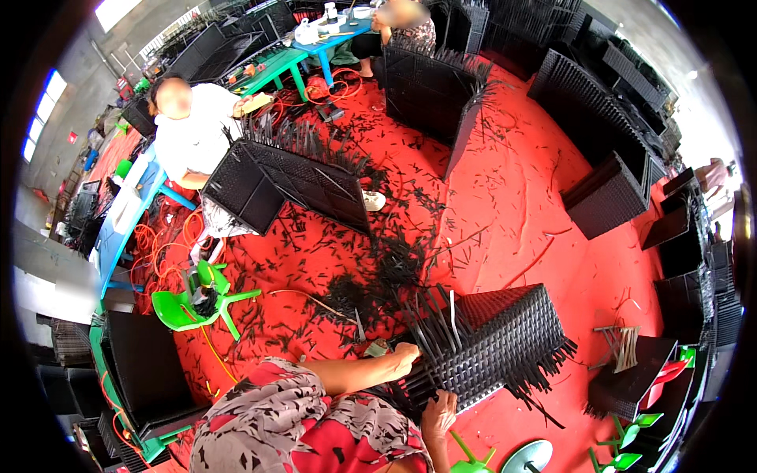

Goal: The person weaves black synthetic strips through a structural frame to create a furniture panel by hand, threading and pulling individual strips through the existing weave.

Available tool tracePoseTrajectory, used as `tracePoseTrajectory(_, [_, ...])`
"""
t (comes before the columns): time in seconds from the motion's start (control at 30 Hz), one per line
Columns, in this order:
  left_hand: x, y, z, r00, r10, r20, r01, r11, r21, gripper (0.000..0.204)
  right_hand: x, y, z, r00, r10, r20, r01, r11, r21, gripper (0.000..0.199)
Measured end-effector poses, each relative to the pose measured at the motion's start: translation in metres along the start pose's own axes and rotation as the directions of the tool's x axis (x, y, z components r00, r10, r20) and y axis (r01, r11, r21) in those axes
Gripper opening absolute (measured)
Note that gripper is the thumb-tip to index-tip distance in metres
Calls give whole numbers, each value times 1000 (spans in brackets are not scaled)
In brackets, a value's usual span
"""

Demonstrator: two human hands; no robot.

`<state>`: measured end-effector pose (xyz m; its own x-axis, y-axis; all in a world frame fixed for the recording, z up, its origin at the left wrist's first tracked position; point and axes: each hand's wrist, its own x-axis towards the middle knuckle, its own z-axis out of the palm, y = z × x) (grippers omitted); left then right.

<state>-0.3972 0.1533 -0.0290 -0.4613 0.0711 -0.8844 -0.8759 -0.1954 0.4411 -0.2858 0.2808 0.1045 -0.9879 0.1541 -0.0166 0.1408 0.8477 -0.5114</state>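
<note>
A partly woven black wicker furniture panel (497, 355) lies tilted in front of me, with loose black strips (436, 319) sticking up at its far left edge. More strip ends fringe its right side. My left hand (406, 359) is closed at the panel's left end; what sits in its fingers is too small to make out. Along the near edge, my right hand (440, 408) curls its fingers around the weave, close to the lower corner. The panel's near left end is partly hidden by my clothing.
Black strip scraps (394, 264) litter the red floor (505, 213). A green chair (206, 303) stands left, and a round stool (528, 457) near right. Across from me a person in white (189, 134) handles another wicker piece (292, 177). Black woven furniture (615, 189) lines the right.
</note>
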Motion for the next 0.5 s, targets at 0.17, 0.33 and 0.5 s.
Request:
tracePoseTrajectory(0.17, [-11,6,-9,998,7,61,-21,973,230,11,2,6,22,997,68,-31,-68,997,-19,16])
tracePoseTrajectory(0.33, [-40,36,-5,806,434,403,-555,315,770,15,12,24,23,986,142,-86,-144,989,-15,16])
tracePoseTrajectory(0.5, [-28,47,-38,717,585,379,-677,455,578,10,8,40,-18,940,329,-87,-285,901,326,12])
